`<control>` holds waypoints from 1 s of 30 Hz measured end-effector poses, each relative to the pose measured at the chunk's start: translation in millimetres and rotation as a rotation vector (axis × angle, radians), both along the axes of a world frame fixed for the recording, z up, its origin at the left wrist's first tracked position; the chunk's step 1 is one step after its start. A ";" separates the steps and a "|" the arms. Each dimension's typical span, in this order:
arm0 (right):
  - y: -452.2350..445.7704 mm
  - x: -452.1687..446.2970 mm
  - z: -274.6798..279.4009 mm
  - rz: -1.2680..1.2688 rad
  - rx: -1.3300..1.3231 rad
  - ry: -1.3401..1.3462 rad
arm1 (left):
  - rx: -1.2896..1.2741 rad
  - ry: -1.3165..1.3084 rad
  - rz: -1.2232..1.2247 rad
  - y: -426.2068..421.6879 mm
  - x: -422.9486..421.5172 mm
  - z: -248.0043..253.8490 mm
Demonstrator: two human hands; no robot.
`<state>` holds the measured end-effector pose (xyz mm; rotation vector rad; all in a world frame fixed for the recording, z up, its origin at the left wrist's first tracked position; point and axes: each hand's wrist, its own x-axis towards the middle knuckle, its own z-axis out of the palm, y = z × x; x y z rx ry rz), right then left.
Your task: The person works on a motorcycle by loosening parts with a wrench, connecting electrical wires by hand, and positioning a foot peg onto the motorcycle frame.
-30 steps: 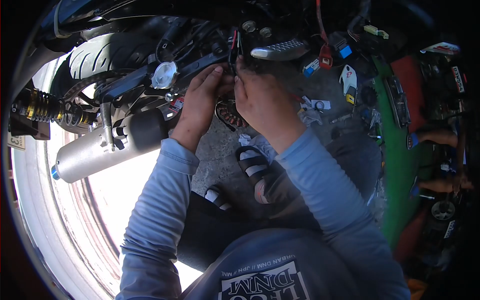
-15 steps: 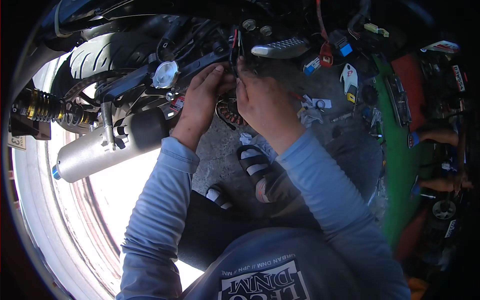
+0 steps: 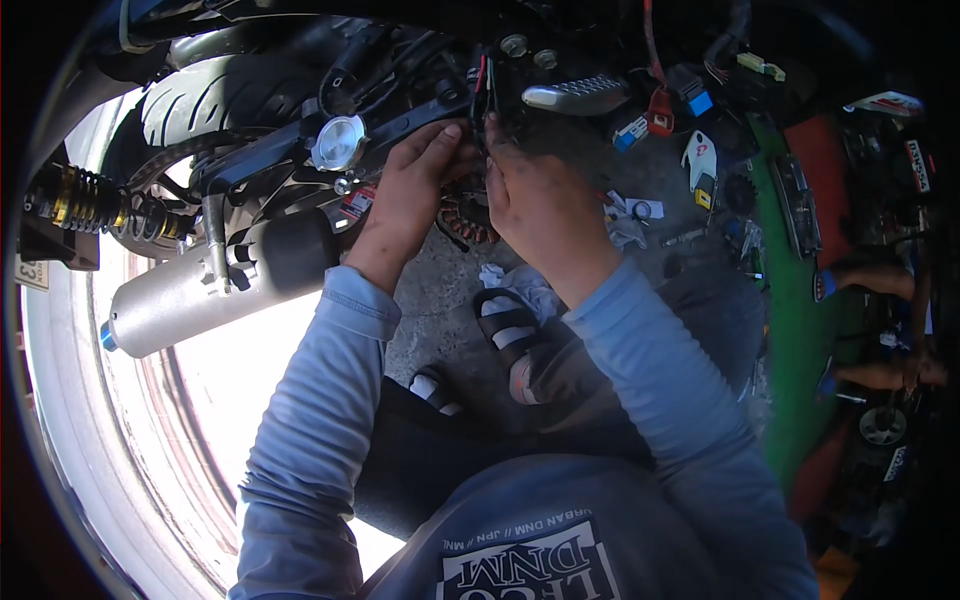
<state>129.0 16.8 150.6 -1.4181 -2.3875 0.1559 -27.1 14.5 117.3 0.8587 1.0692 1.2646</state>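
Observation:
A thin bundle of wires (image 3: 484,75), with red, pale green and black strands, hangs down from the motorcycle frame to my fingers. My right hand (image 3: 550,200) pinches its dark lower part, the index finger stretched up along it. Close beside it, my left hand (image 3: 405,190) is curled with thumb and fingertips together at the same wiring; the exact grip is partly hidden. Below and behind the hands lies a stator coil (image 3: 470,215) with copper windings, partly covered by them. A ridged metal footrest (image 3: 578,96) is just right of the wires.
At left are a silver exhaust muffler (image 3: 225,285), a rear tire (image 3: 215,105) and a coil-spring shock absorber (image 3: 95,210). Connectors (image 3: 697,103), a white-and-yellow packet (image 3: 700,165), rags (image 3: 525,285) and tools lie on the floor. Another person's legs (image 3: 870,280) show at far right.
The view has shifted slightly, so the wires and both hands appear a little farther right. My hands stay together at the wiring, with only small finger movement.

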 end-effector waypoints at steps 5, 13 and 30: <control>-3.1 -2.5 4.5 -0.025 -0.066 0.048 | 0.076 0.120 0.012 0.4 3.3 -2.2; 3.5 1.3 -15.1 0.019 -0.059 0.201 | 0.147 0.309 0.039 -5.0 3.0 -0.3; 5.1 -3.1 -45.8 -0.008 0.026 0.265 | 0.289 1.473 0.235 22.6 -1.2 73.6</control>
